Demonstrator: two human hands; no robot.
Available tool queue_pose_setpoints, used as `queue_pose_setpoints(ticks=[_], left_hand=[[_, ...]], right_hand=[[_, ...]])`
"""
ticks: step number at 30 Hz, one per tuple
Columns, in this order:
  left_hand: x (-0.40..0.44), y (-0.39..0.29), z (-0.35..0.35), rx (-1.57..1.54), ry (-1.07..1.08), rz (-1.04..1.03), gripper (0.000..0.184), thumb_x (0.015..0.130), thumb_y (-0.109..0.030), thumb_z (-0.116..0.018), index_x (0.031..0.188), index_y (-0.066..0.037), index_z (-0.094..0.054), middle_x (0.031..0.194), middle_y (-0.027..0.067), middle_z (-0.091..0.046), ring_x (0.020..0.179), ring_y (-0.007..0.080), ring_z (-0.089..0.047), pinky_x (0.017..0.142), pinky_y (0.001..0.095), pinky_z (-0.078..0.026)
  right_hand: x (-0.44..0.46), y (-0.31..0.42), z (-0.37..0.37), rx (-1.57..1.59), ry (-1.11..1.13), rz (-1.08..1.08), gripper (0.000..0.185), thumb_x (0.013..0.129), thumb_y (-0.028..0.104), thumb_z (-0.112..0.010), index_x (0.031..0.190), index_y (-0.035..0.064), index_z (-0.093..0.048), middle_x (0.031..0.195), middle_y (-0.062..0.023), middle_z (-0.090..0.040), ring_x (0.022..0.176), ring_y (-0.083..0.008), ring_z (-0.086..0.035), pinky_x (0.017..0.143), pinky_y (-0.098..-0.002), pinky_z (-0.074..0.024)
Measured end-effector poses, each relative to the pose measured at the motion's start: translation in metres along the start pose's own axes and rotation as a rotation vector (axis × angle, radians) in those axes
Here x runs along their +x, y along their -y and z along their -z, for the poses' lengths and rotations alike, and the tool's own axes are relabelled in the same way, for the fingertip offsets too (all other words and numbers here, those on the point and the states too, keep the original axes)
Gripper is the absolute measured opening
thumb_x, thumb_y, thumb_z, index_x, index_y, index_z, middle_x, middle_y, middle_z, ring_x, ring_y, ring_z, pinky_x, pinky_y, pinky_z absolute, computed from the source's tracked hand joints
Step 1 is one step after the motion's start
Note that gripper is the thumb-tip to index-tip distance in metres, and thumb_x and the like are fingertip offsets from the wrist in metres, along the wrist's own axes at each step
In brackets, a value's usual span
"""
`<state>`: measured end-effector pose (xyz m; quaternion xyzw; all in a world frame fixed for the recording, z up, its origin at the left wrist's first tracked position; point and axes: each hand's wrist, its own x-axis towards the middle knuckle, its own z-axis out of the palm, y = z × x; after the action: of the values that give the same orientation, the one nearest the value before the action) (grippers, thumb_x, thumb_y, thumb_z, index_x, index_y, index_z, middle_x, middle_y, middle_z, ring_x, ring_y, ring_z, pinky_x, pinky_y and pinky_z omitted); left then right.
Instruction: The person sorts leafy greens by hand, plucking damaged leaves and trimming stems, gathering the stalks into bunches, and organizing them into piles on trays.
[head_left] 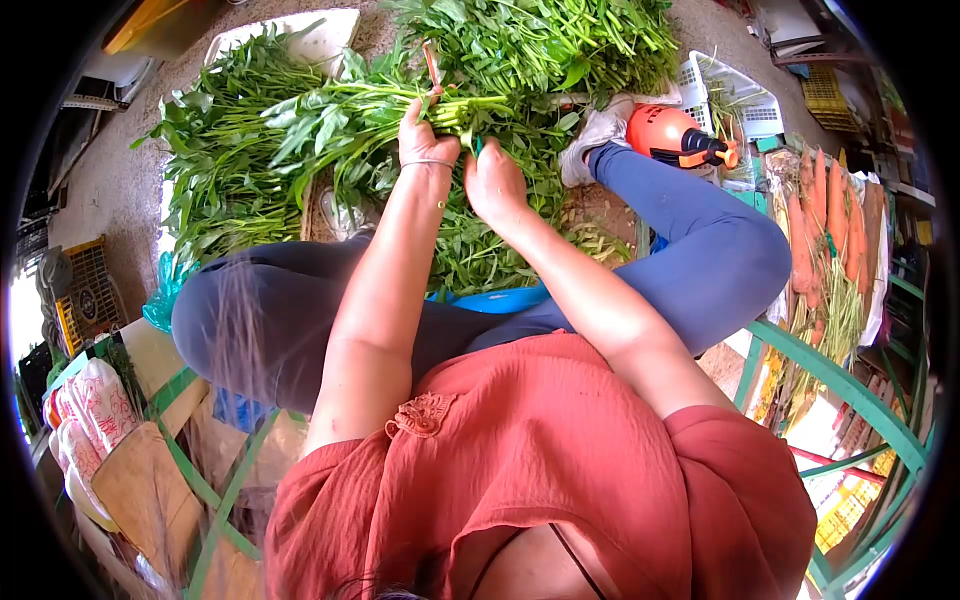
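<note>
My left hand (pixel 428 140) is closed around a bunch of long-stemmed leafy greens (pixel 365 115), with the leaves spreading left and the pale stem ends pointing right. A thin reddish-brown stick-like piece (pixel 431 62) rises beside its fingers; I cannot tell what it is. Close against the stems, my right hand (pixel 495 185) is closed with its fingertips on a narrow green tie (pixel 477 147), mostly hidden by the fingers. Loose greens (pixel 475 245) lie below both hands, between the legs. Larger piles of greens (pixel 235 150) stand at the left and at the back (pixel 560 45).
An orange spray bottle (pixel 665 130) lies by the right shoe (pixel 597 135), near a white plastic crate (pixel 745 105). Bunched carrots (pixel 830 220) are at the right, behind a green metal bar (pixel 850 385). A white tray (pixel 335 35) sits at the back left.
</note>
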<state>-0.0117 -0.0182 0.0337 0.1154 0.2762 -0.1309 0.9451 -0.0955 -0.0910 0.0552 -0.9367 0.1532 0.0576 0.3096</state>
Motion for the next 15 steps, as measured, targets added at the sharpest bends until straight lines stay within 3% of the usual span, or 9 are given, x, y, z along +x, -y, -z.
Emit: queue_pose_setpoints(ticks=[3,4,5,7,9,10,13,14,15], left_hand=[[-0.004,0.002,0.000,0.055,0.038,-0.001,0.017,0.077,-0.015,-0.052,0.082,0.001,-0.056,0.093,0.0135,-0.058,0.091,0.0305,-0.053,0.088,0.0473,-0.039],[-0.009,0.001,-0.002,0.054,0.070,-0.019,0.017,0.077,-0.015,-0.053,0.083,0.000,-0.056,0.095,0.0136,-0.058,0.093,0.0306,-0.053,0.089,0.0471,-0.038],[-0.010,-0.002,-0.006,0.052,0.108,-0.039,0.016,0.076,-0.014,-0.054,0.083,0.000,-0.057,0.096,0.0137,-0.058,0.094,0.0307,-0.052,0.089,0.0468,-0.038],[-0.003,-0.009,-0.001,-0.014,0.251,0.059,0.018,0.071,-0.010,-0.059,0.086,0.001,-0.056,0.098,0.0145,-0.057,0.097,0.0299,-0.052,0.091,0.0429,-0.038],[0.002,-0.010,0.004,-0.043,0.319,0.151,0.021,0.072,-0.010,-0.058,0.090,0.001,-0.055,0.098,0.0143,-0.057,0.096,0.0285,-0.053,0.091,0.0410,-0.039],[-0.005,-0.009,0.000,0.053,0.340,0.154,0.025,0.073,-0.010,-0.058,0.096,0.001,-0.054,0.099,0.0140,-0.057,0.096,0.0268,-0.054,0.091,0.0399,-0.040],[-0.014,-0.006,-0.002,0.244,0.409,0.151,0.025,0.074,-0.011,-0.057,0.096,0.000,-0.055,0.097,0.0135,-0.059,0.089,0.0237,-0.057,0.081,0.0401,-0.046],[-0.011,-0.006,0.002,0.310,0.438,0.193,0.026,0.075,-0.013,-0.058,0.098,-0.001,-0.055,0.099,0.0121,-0.058,0.092,0.0233,-0.056,0.083,0.0396,-0.045],[-0.006,-0.005,0.005,0.376,0.469,0.237,0.028,0.076,-0.015,-0.058,0.100,-0.001,-0.054,0.100,0.0108,-0.058,0.096,0.0230,-0.054,0.086,0.0390,-0.043]], right_hand=[[0.027,-0.024,-0.024,0.024,0.115,-0.105,0.023,0.081,0.019,-0.047,0.066,0.0007,-0.049,0.061,-0.0178,-0.057,0.054,-0.0321,-0.057,0.050,-0.0420,-0.0441],[0.027,-0.024,-0.018,0.438,0.414,-0.566,0.023,0.077,0.017,-0.046,0.058,0.0054,-0.049,0.055,-0.0117,-0.055,0.040,-0.0201,-0.049,0.037,-0.0347,-0.0374],[0.026,-0.051,-0.026,0.479,0.700,-0.576,0.014,0.073,0.014,-0.045,0.061,0.0078,-0.050,0.051,-0.0067,-0.053,0.033,-0.0120,-0.039,0.031,-0.0277,-0.0279],[0.014,-0.064,-0.021,0.276,0.933,-0.695,0.012,0.075,0.016,-0.047,0.066,0.0088,-0.050,0.051,-0.0051,-0.053,0.033,-0.0110,-0.039,0.029,-0.0245,-0.0261],[-0.007,-0.072,-0.006,0.009,0.930,-0.626,0.040,0.078,0.042,-0.057,0.076,0.0023,-0.055,0.061,-0.0114,-0.060,0.040,-0.0112,-0.051,0.031,-0.0256,-0.0307],[-0.001,-0.069,0.009,-0.203,1.020,-0.551,0.053,0.076,0.049,-0.058,0.087,-0.0031,-0.055,0.063,-0.0134,-0.062,0.045,-0.0139,-0.056,0.035,-0.0269,-0.0387],[0.032,-0.065,0.050,-0.229,0.501,-0.523,0.042,0.079,0.038,-0.056,0.084,-0.0045,-0.057,0.064,-0.0106,-0.062,0.049,-0.0185,-0.058,0.047,-0.0274,-0.0477],[0.053,-0.102,0.037,-0.153,0.094,-0.245,0.042,0.079,0.040,-0.056,0.085,-0.0016,-0.059,0.063,-0.0071,-0.062,0.048,-0.0169,-0.058,0.048,-0.0275,-0.0469],[0.069,-0.102,0.042,0.138,-0.009,-0.180,0.047,0.078,0.044,-0.057,0.097,0.0009,-0.057,0.080,-0.0092,-0.063,0.068,-0.0157,-0.061,0.059,-0.0276,-0.0469]])
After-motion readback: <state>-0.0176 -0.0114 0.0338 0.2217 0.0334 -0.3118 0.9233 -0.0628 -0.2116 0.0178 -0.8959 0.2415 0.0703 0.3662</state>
